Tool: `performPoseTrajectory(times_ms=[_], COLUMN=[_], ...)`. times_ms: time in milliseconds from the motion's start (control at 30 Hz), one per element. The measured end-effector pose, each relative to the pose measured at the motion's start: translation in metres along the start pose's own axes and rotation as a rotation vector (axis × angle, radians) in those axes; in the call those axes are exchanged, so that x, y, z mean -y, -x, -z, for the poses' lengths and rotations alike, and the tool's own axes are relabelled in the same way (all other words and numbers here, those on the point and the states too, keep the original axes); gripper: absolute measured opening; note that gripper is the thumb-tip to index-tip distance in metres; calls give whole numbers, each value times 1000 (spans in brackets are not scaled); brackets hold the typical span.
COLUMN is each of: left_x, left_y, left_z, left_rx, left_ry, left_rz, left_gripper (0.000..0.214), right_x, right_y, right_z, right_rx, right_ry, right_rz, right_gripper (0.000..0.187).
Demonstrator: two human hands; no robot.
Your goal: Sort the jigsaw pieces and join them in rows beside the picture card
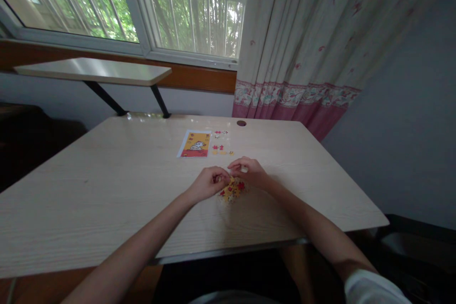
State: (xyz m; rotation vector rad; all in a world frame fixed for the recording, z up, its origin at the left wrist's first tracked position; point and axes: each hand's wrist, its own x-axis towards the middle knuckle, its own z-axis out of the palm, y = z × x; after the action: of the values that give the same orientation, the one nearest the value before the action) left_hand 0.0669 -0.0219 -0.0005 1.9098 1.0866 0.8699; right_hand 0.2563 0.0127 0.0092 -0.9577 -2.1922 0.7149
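Both my hands meet near the middle of a pale wooden table (107, 190). My left hand (206, 184) is closed in a pinch at the edge of a small joined patch of yellow-and-red jigsaw pieces (233, 191). My right hand (249, 171) is curled just behind that patch, its fingers pinched on what looks like a small pale piece. Farther back lies a small orange picture card (194, 144) showing a white cat. Beside it, several loose red and yellow puzzle pieces (220, 148) are scattered.
A round cable hole (241, 123) sits near the table's far edge. A narrow shelf (96, 71) on black brackets hangs under the window. A patterned curtain (306, 47) hangs at the right, against a grey wall.
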Motion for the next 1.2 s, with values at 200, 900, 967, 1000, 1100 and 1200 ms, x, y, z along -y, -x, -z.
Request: performPoseTrajectory(times_ms=[200,900,967,1000,1100,1200], left_x=[6,5,5,5,4,2], left_y=[-4,-3,-2,-2,-1,-1], left_z=[1,7,7,7,7,7], left_rx=[-136,-110,-98,-94,-96,-95], left_ry=[204,91,68,63,50,32], left_rz=[130,120,112,108,104,109], left_gripper=[23,28,28,29,28,28], right_x=[1,-10,-13,-14,-16,-23], right_y=[2,9,9,10,9,3], right_z=[1,19,22,22,24,24], right_rx=[-202,-430,-448,-451,-443,-414], right_ry=[145,431,442,447,454,435], right_rz=[158,215,217,220,213,159], right_gripper=[17,19,18,18,19,20])
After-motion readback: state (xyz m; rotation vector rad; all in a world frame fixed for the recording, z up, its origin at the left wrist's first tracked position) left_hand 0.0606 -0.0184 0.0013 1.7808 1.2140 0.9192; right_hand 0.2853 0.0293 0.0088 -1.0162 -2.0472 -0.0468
